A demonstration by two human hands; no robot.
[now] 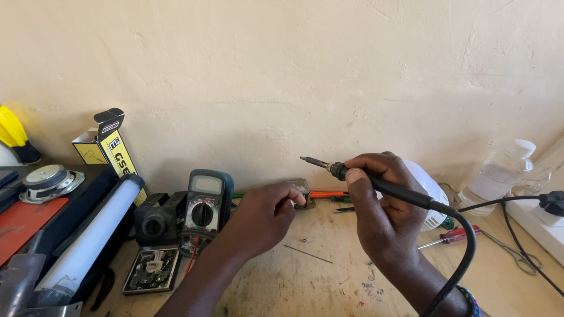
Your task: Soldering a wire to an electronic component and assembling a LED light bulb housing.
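We are gripping a soldering iron (376, 183) in our right hand (382, 205), tip raised, while our left hand (264, 214) is pinching a small metal part (302, 191) above the table (317, 264); no joint is being touched yet.

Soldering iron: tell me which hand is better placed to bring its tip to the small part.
Right. The right hand already grips the soldering iron, tip aimed toward the small part that the left hand pinches.
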